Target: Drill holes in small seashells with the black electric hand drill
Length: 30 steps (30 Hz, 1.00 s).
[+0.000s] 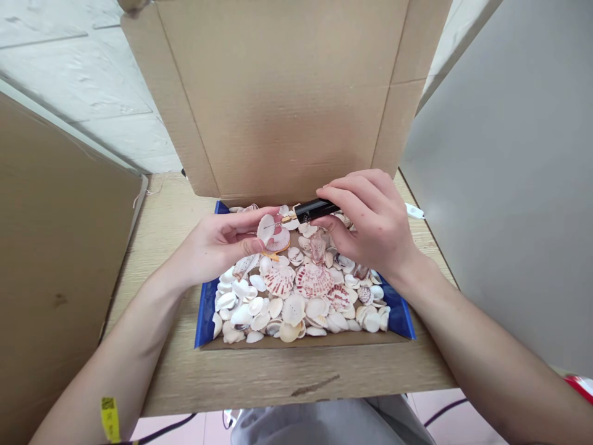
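Observation:
My left hand (pixel 221 244) pinches a pink-and-white seashell (pixel 273 233) between thumb and fingers, held just above a shallow cardboard box (pixel 398 318) full of shells. My right hand (pixel 370 219) grips a slim black tool (pixel 315 210) with a thin metal tip pointing left at the held shell; the tip looks to touch the shell's upper edge. Both hands hover over the far half of the box. Several scallop shells (pixel 296 290), white and red-streaked, lie loose in the box below.
The box's open lid (pixel 282 93) stands upright behind the hands. The box sits on a pale wooden table (pixel 259 377). A brown cardboard panel (pixel 55 259) rises at the left, a grey wall (pixel 514 185) at the right. Cables hang under the table's near edge.

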Tool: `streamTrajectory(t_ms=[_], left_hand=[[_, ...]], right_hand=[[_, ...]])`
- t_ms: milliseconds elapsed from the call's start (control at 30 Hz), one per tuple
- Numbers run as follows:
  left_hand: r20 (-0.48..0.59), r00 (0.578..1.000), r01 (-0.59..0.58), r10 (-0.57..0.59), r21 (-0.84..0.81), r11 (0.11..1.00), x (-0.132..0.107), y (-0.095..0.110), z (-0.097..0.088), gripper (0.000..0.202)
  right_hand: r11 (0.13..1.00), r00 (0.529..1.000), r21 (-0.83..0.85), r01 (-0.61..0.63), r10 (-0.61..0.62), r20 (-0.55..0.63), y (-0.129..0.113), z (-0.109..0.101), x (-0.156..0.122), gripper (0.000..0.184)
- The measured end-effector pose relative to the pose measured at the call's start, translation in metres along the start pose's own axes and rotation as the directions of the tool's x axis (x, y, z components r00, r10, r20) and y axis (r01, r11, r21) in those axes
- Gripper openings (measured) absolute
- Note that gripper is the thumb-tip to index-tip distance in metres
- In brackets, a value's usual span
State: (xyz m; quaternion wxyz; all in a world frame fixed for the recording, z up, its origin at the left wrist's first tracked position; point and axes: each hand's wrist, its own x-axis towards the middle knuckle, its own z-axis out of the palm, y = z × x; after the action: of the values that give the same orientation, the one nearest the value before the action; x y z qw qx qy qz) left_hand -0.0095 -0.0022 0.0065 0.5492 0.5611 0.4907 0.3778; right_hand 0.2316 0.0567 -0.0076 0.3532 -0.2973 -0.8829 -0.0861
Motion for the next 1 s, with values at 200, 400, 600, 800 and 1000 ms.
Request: streamTrajectory(t_ms=[200, 400, 600, 800, 1000], left_hand=[[-0.014, 1.000, -0.007, 0.007, -0.006, 1.000, -0.0008, -0.0009, 0.0001, 0.040], [-0.026, 1.000, 0.005, -0.005, 0.002, 1.000, -0.0001, -0.0014, 0.0014, 0.039], [-0.016, 1.000, 0.025, -0.025, 0.006, 1.000, 0.0003, 0.0030, 0.0029, 0.039], [-0.040, 0.999, 0.029, -0.030, -0.029, 0.999, 0.0006, 0.0027, 0.0039, 0.040], [-0.064, 0.998, 0.009, -0.011, -0.035, 0.999, 0.0002, -0.0001, 0.0034, 0.043]], right_hand=[[1.000, 0.994, -0.001, -0.032, 0.031, 0.105, 0.0010, 0.0014, 0.0000, 0.031], [1.000, 0.998, 0.005, -0.007, 0.006, 0.058, -0.0001, 0.0020, 0.0006, 0.026], [0.999, 0.999, -0.041, 0.004, -0.005, -0.040, -0.0024, -0.0009, 0.0012, 0.014], [0.997, 0.990, -0.016, 0.074, -0.076, -0.121, -0.0011, -0.0013, 0.0001, 0.017], [1.000, 0.999, -0.016, -0.024, 0.024, -0.022, 0.0001, 0.0000, 0.0003, 0.029]])
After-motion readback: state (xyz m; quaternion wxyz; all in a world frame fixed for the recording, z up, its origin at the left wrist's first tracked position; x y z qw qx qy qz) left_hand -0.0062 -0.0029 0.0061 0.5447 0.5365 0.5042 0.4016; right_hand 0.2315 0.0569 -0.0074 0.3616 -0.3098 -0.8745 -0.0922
